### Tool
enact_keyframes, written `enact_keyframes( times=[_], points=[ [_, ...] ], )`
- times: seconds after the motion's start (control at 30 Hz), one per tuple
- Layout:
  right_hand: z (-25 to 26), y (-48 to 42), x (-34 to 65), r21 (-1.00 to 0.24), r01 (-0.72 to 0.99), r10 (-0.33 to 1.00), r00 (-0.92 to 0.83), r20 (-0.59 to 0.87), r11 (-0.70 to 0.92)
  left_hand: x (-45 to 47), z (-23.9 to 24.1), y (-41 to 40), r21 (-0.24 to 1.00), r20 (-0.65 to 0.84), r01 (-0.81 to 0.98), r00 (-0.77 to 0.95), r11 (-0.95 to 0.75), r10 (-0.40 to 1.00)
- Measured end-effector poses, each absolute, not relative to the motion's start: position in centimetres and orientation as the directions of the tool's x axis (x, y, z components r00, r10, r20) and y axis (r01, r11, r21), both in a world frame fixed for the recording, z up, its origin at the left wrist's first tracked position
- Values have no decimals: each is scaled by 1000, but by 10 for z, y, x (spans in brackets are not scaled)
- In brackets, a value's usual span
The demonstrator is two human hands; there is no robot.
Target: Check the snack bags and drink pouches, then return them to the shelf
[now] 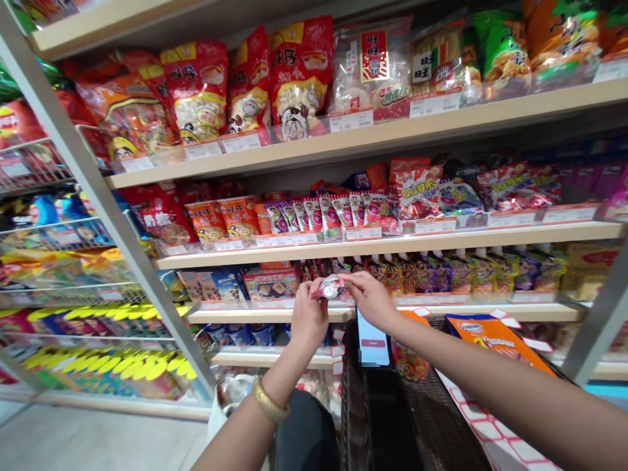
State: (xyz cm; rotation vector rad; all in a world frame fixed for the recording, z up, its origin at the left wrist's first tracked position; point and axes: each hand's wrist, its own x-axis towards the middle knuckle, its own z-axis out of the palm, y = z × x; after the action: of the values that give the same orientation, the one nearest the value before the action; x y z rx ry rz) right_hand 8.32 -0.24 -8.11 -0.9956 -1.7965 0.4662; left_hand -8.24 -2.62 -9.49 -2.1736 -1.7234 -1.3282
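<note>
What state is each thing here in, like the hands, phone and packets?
Small packet: held up, whitish round end showing
Left hand: closed on the small packet
Right hand: pinching its other side
Phone: screen lit
Spouted pouches: upright, in a row
Large orange packet: lying down
</note>
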Motion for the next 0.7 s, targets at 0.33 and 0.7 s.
enact_keyframes(
  times=[0.33,0.7],
  points=[
    [-80,51,28,-719,596,932,-185,311,358,-113,-117,39,420,478,897,-87,-140,874],
    [-101,76,5,-652,736,969,-247,-5,184,-122,-138,45,324,402,940,-242,110,883]
  ],
)
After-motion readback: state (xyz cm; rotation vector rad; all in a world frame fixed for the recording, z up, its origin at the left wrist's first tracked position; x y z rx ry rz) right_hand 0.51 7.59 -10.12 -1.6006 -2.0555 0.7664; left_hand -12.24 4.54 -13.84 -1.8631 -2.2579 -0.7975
